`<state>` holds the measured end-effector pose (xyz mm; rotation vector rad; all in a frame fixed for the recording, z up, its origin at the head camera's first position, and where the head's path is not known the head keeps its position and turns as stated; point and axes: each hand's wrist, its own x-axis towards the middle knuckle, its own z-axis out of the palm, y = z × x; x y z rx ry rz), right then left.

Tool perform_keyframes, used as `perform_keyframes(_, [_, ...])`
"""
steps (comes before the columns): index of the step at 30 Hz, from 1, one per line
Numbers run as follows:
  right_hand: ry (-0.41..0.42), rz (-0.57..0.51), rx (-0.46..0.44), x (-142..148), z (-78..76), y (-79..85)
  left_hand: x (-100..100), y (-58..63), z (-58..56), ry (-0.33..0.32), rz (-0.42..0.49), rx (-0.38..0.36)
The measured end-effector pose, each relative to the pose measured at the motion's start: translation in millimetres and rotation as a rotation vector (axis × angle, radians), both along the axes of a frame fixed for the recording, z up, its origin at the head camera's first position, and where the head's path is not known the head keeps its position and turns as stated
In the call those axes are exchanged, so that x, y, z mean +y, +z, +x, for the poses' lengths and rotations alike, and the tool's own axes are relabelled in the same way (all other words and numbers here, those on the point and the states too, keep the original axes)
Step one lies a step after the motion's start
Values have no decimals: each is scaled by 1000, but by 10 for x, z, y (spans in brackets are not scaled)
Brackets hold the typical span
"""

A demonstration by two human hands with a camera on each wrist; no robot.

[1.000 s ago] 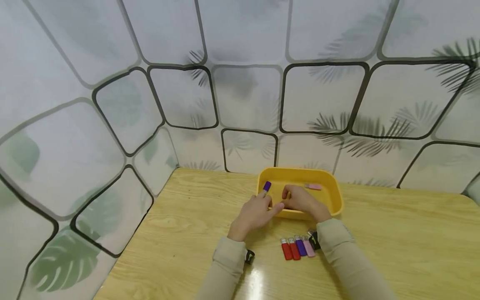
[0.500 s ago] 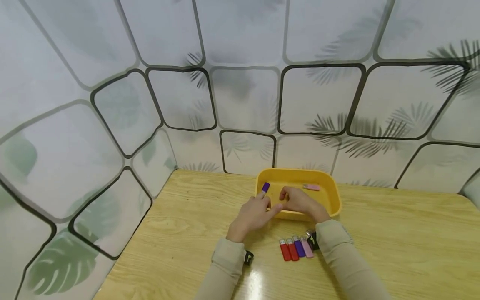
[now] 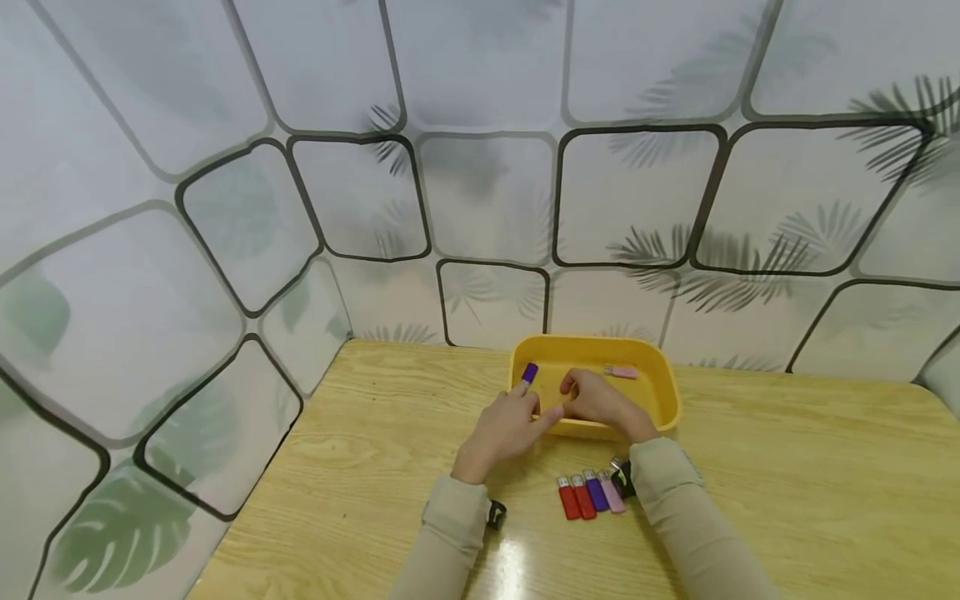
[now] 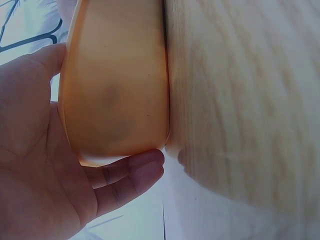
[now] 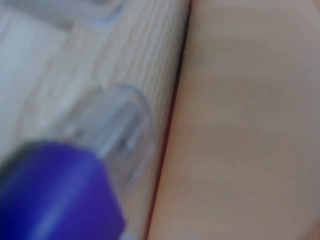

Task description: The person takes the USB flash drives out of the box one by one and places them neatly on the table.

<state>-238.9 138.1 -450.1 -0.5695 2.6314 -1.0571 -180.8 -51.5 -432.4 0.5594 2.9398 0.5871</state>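
Observation:
The left hand (image 3: 504, 423) grips the left front corner of a yellow tray (image 3: 660, 358). In the left wrist view, two fingers (image 4: 145, 170) lie along the outside of its end wall, and the thumb side is at the rim. Reaching over the front rim, the right hand (image 3: 600, 398) has curled fingers low inside the tray, where their tips and anything between them are hidden. Just beyond the left fingers is a purple USB stick (image 3: 529, 373). A pink USB stick (image 3: 622, 372) lies near the tray's back wall.
In front of the tray, red (image 3: 568, 500), purple (image 3: 597, 493) and pink (image 3: 612, 495) USB sticks lie side by side on the wooden table (image 3: 360, 467), partly beside the right wrist strap (image 3: 623, 481). A patterned wall covering (image 3: 495, 200) rises behind the table.
The head view has shifted slightly. Both hands, the tray and the USB sticks keep practically the same places relative to each other.

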Motion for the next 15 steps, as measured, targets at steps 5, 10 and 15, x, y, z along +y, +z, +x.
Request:
perform_keyframes(5, [-57,1,-22,1,-6,-15,1,12,10,-5,-3,-1])
perform_keyframes(10, [-58,-5,-28,6,-1,-22,8,7,18,-14,-2,6])
perform_keyframes(15, [-44,-6,-8,9,-6,-18,7,1,17,-18,10,16])
